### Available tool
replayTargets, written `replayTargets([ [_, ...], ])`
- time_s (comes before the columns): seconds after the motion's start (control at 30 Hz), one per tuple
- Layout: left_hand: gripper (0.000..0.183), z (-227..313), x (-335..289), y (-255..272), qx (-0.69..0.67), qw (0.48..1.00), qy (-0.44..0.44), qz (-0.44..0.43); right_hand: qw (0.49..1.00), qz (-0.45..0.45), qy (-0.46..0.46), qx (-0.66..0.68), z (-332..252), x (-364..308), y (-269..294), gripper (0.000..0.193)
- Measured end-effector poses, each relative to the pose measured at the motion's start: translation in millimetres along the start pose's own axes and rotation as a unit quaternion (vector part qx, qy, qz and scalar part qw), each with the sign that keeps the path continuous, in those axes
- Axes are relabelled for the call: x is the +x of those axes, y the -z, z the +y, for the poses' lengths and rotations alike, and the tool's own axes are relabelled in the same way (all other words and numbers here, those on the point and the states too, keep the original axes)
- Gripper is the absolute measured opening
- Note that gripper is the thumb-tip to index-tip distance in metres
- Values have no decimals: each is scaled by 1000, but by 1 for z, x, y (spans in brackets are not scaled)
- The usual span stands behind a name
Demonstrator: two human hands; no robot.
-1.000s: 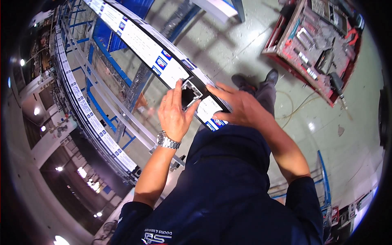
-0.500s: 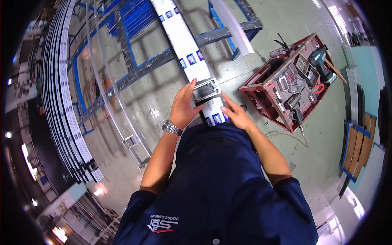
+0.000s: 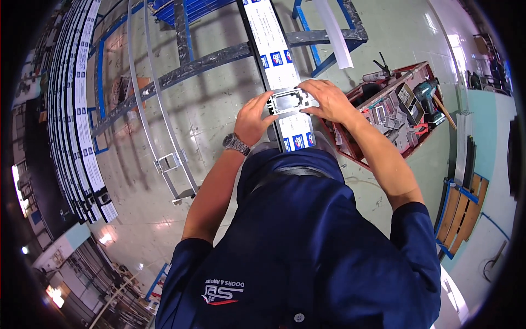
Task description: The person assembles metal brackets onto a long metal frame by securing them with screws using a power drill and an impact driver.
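Note:
A short rectangular metal profile piece [image 3: 289, 102], silver with a dark middle and slotted ends, is directly over a long profile [image 3: 268, 35] wrapped in white and blue film. My left hand [image 3: 253, 118] pinches the piece's left end between thumb and fingers. At the opposite end my right hand [image 3: 330, 102] grips it, index finger along the far edge and thumb on the near side. Whether the piece touches the film below, I cannot tell. The long profile's near end reaches my waist.
A blue and dark steel rack [image 3: 219, 56] supports the long profile. To the right, a red tool cart [image 3: 359, 151] carries a cordless drill [image 3: 426, 93] and small parts. Thin metal bars [image 3: 156, 82] and several wrapped profiles [image 3: 82, 104] stand to the left.
Both hands have closed on the ends of the metal piece, where before they lay beside it. The right hand has moved up along the profile. The whole view has shifted a little.

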State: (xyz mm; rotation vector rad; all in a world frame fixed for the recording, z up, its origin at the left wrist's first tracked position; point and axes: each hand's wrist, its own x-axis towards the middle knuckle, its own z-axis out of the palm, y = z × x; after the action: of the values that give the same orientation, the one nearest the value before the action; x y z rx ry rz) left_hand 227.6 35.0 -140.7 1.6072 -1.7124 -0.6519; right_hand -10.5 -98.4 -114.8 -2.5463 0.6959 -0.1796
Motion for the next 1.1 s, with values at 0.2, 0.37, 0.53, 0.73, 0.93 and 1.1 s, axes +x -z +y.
replayTargets([
  [0.2,63,8,-2,-6,-25,998,42,43,998,6,-17,63,1,3,-2,58],
  [0.37,72,8,-15,-8,-100,990,87,46,999,9,-14,32,-7,2,-3,62],
  [0.53,65,2,-71,-53,-202,960,175,81,872,83,-281,391,-37,-26,-49,66],
  [0.73,63,21,-71,-59,-188,963,178,71,781,149,-277,539,-48,-50,-81,54],
  [0.93,72,13,-68,-62,-207,958,188,68,810,75,-291,504,-40,-43,-69,53],
  [1.1,84,16,-46,-41,-227,953,186,78,812,54,-290,503,-31,-43,-64,52],
])
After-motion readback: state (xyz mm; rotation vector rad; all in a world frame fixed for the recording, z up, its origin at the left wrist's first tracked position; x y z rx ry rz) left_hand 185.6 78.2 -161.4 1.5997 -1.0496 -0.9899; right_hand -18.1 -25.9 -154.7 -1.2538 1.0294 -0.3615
